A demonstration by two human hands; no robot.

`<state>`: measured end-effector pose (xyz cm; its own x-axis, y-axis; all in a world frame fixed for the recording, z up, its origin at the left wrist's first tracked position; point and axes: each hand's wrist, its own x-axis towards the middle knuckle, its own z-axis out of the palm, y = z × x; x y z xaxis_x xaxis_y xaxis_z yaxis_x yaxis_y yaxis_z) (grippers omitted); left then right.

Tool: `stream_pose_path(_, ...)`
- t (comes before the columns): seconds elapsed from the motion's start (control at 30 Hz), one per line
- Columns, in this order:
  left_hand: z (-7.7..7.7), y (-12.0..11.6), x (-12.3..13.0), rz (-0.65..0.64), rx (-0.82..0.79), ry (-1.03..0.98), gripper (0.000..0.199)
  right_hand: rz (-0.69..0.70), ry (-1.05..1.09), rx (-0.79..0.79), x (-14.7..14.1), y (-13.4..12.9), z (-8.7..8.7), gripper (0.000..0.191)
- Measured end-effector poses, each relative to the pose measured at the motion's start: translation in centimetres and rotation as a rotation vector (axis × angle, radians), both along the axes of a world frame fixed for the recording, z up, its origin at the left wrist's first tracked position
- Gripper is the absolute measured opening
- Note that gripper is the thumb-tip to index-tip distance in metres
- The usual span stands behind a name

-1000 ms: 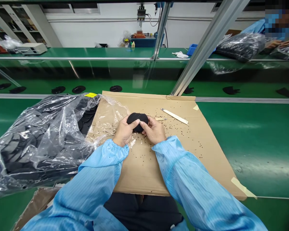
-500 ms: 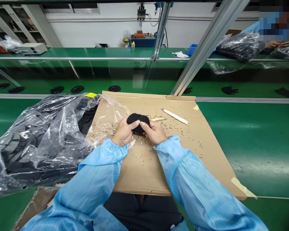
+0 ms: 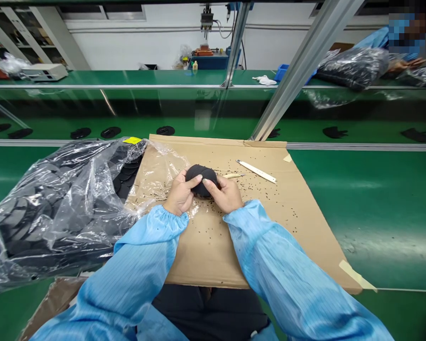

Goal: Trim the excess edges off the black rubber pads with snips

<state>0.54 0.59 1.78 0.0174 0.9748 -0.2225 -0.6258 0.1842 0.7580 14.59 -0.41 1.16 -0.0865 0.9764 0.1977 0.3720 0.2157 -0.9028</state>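
A round black disc-shaped pad (image 3: 201,180), with curved seams across its face, is held above the cardboard sheet (image 3: 213,265). My left hand (image 3: 180,193) grips its left edge, thumb on top. On the other side my right hand (image 3: 228,193) pinches it, thumb pressed on the face near the middle. The undersides of the fingers are hidden. Just right of the pad lie tweezers (image 3: 233,175), partly behind my right hand. A white-handled knife (image 3: 257,171) rests farther right. Tiny black scraps are scattered over the cardboard around both hands.
To the left, a clear plastic bag (image 3: 60,213) full of black discs overlaps the cardboard's edge. Several black pieces lie along the green conveyor (image 3: 135,124) behind. A metal post (image 3: 287,94) slants up at right. A co-worker (image 3: 379,38) is at the far right, by plastic bags.
The pad has tilted a little in my hands, its face showing more to me. Both hands still hold it. The co-worker's hand has shifted slightly, and the view has moved a bit.
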Motion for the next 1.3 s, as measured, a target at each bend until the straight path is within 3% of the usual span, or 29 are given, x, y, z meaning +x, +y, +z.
stream_pose_path(0.1,-0.2,0.2,-0.1,0.021,-0.043,0.005,0.044,0.052,0.175,0.020,-0.3,-0.2,-0.3,0.047)
stream_pose_path(0.27,0.0,0.1,-0.3,-0.118,-0.039,-0.004,0.033,0.159,0.335,0.091,-0.4,-0.3,-0.9,0.050)
stream_pose_path(0.43,0.5,-0.2,-0.2,-0.227,-0.057,-0.012,0.034,0.109,0.250,0.124,-0.4,-0.6,-0.9,0.042)
stream_pose_path(0.8,1.1,-0.7,-0.3,-0.318,-0.113,-0.010,0.037,0.029,0.071,0.245,-0.3,-0.6,-0.2,0.028)
stream_pose_path(0.93,1.0,-0.4,-0.5,-0.258,-0.099,-0.036,0.036,-0.029,0.046,0.283,-0.4,-0.7,0.3,0.027)
stream_pose_path(1.03,1.1,-0.2,-0.8,-0.192,-0.107,-0.082,0.035,-0.178,-0.114,0.331,0.3,-0.1,0.2,0.035)
stream_pose_path(1.13,1.3,-0.1,-1.0,-0.161,-0.122,-0.122,0.035,-0.288,-0.482,0.267,1.5,0.9,-0.5,0.051)
stream_pose_path(1.2,1.4,0.0,-1.0,-0.128,-0.135,-0.134,0.034,-0.264,-0.674,0.153,2.3,1.4,-1.2,0.057)
stream_pose_path(1.3,1.5,0.0,-1.0,-0.103,-0.146,-0.134,0.033,-0.175,-0.807,0.078,3.0,1.9,-2.2,0.043)
